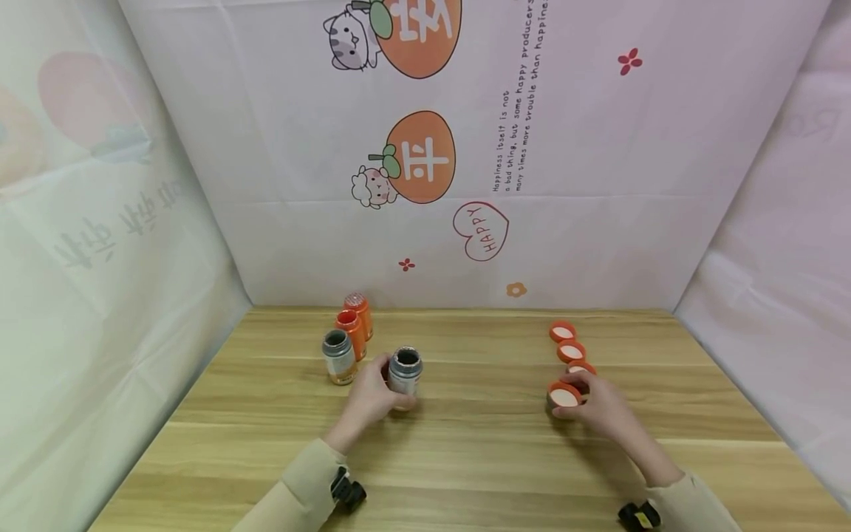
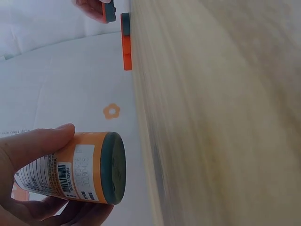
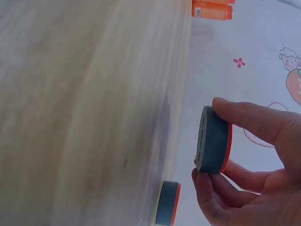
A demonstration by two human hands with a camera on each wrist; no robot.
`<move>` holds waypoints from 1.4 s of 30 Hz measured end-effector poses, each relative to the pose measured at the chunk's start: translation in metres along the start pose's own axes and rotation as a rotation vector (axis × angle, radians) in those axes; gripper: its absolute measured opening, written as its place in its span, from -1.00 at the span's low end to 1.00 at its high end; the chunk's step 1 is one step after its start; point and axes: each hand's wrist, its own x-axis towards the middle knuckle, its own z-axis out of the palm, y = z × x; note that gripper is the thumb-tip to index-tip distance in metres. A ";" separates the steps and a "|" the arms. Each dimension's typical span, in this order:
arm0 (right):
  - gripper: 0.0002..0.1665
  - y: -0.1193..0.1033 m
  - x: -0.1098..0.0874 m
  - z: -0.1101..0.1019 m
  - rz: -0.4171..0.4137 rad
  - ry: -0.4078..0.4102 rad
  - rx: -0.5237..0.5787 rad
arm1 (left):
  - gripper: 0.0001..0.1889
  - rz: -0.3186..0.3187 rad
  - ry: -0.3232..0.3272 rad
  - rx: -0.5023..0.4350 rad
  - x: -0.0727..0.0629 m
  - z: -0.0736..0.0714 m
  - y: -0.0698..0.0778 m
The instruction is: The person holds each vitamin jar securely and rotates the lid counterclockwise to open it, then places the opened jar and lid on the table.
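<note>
My left hand (image 1: pixel 374 393) grips an uncapped grey jar (image 1: pixel 405 375), its mouth facing up. In the left wrist view, this jar (image 2: pixel 80 167) has an orange label with a barcode, and its dark base is a little above the tabletop. My right hand (image 1: pixel 601 405) pinches a round lid (image 1: pixel 564 399) by its side, with the white inside facing up. The right wrist view shows the lid's grey wall (image 3: pixel 215 140) and red rim between thumb and fingers, raised off the table. Partly behind the right hand lies another lid (image 1: pixel 581 367).
Left of the held jar stand a second uncapped grey jar (image 1: pixel 340 360) and two orange jars, one nearer (image 1: pixel 352 332) and one farther (image 1: pixel 359 314). Two orange lids, a nearer one (image 1: pixel 572 352) and a farther one (image 1: pixel 562 332), lie on the wooden table (image 1: pixel 479 458). A printed cloth (image 1: pixel 565 244) hangs behind.
</note>
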 end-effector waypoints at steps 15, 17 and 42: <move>-0.25 0.010 -0.002 -0.009 0.003 0.019 -0.069 | -0.39 -0.024 0.066 0.034 -0.003 -0.015 -0.010; -0.26 0.013 -0.002 -0.009 0.011 0.018 -0.067 | -0.37 -0.037 0.068 0.027 -0.004 -0.018 -0.012; -0.22 0.032 -0.004 -0.023 0.076 -0.001 -0.137 | -0.28 -0.095 0.086 0.109 -0.009 -0.044 -0.026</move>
